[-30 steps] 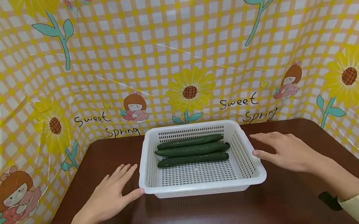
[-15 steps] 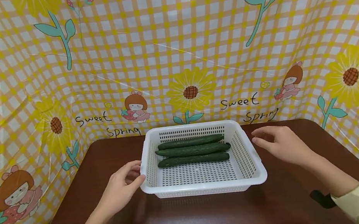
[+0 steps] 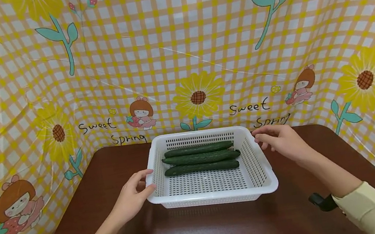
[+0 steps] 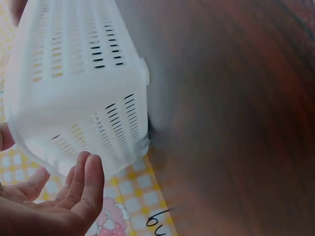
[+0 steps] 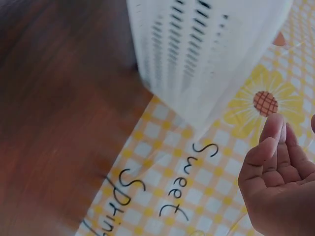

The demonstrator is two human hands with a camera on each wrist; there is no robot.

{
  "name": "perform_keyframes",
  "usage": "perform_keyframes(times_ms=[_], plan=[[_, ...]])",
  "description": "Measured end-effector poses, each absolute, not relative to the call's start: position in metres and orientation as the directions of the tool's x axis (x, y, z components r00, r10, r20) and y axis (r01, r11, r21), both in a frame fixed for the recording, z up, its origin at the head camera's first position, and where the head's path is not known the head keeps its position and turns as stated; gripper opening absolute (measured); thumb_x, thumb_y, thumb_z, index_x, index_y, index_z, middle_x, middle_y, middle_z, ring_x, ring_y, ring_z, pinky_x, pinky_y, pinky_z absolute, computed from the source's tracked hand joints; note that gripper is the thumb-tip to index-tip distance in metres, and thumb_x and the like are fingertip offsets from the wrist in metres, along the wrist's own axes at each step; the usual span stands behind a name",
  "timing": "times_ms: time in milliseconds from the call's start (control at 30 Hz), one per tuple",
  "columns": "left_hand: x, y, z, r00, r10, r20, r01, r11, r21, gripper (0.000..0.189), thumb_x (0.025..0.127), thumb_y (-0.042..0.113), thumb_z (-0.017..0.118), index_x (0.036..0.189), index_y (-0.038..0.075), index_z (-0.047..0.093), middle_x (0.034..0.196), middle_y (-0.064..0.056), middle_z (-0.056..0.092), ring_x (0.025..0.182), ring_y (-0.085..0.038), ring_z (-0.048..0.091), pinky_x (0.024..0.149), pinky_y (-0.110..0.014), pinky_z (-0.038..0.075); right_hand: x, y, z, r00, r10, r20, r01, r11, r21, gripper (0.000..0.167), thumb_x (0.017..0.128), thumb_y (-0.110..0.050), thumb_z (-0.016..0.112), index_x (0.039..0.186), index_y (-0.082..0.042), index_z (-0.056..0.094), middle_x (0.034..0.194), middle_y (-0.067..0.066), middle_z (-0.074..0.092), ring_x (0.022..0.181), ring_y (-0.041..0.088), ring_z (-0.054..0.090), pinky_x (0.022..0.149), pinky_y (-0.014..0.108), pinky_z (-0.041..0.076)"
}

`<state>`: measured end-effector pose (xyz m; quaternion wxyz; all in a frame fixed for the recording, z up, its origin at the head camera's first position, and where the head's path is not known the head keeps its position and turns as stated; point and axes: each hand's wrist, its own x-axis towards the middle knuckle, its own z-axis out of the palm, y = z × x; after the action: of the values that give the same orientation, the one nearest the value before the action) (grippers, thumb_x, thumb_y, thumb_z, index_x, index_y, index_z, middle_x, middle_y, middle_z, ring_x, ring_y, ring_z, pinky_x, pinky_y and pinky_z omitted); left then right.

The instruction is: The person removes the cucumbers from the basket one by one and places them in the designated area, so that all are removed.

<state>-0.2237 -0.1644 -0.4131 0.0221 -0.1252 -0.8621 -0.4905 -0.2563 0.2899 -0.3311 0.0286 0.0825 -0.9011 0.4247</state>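
Observation:
A white plastic basket point(image 3: 214, 195) with slotted walls stands on the dark table, and three cucumbers point(image 3: 200, 158) lie side by side in its back half. My left hand point(image 3: 131, 195) holds the basket's left rim, thumb and index fingertip on the edge. In the left wrist view the other fingers point(image 4: 91, 184) curve below the rim, outside the end wall. Near the basket's right back corner is my right hand point(image 3: 285, 143), its bent fingertips right at the rim. Seen from the right wrist, these fingers point(image 5: 275, 147) are loosely curled with nothing between them.
The dark brown table point(image 3: 206, 232) has a glossy top. Yellow checked cloth point(image 3: 177, 53) with sunflowers and lettering surrounds it at the back and both sides. Black wrist mounts point(image 3: 322, 202) sit below both forearms.
My left hand has moved right onto the basket's rim, its fingers closing in. My right hand has moved left and farther back, its fingers bending at the rim. The basket stays in place.

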Motion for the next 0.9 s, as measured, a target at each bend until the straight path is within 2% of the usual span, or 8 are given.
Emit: perform_keyframes(times_ms=[267,500,733,900], plan=[[-0.227,-0.163,-0.421,-0.975,0.155,0.156,0.211,0.454,0.865,0.044,0.097,0.023,0.069,0.138,0.017,0.056,0.128,-0.006,0.058,0.102,-0.023,0.062,0.076,-0.029,0.052,-0.273,0.275,-0.317,-0.981,-0.193,0.025,-0.117,0.481,-0.869,0.044,0.104,-0.034,0.055,0.135,-0.003,0.058,0.110,0.009,0.067,0.086,0.021,0.065,0.072,0.027,0.052],[-0.226,-0.167,-0.424,-0.969,0.205,0.141,0.212,0.383,0.899,0.050,0.096,0.020,0.069,0.142,0.015,0.053,0.135,-0.011,0.056,0.106,-0.026,0.062,0.078,-0.029,0.052,-0.292,0.261,-0.308,-0.970,-0.239,-0.039,-0.059,0.389,-0.919,0.047,0.103,-0.035,0.058,0.137,-0.004,0.057,0.112,0.009,0.065,0.081,0.013,0.061,0.068,0.025,0.048],[-0.227,-0.168,-0.426,-0.958,0.254,0.132,0.218,0.348,0.912,0.051,0.097,0.018,0.068,0.144,0.014,0.050,0.131,-0.018,0.059,0.107,-0.028,0.061,0.078,-0.029,0.053,-0.307,0.246,-0.300,-0.949,-0.308,-0.066,-0.059,0.379,-0.924,0.046,0.103,-0.035,0.059,0.136,-0.004,0.057,0.116,0.011,0.063,0.080,0.013,0.057,0.065,0.025,0.047],[-0.230,-0.168,-0.427,-0.948,0.285,0.146,0.241,0.337,0.910,0.050,0.098,0.019,0.066,0.144,0.012,0.048,0.125,-0.020,0.061,0.103,-0.027,0.062,0.078,-0.029,0.053,-0.319,0.234,-0.296,-0.939,-0.332,-0.093,-0.033,0.356,-0.934,0.044,0.101,-0.032,0.062,0.135,-0.004,0.058,0.111,0.010,0.063,0.076,0.014,0.055,0.062,0.025,0.044]])
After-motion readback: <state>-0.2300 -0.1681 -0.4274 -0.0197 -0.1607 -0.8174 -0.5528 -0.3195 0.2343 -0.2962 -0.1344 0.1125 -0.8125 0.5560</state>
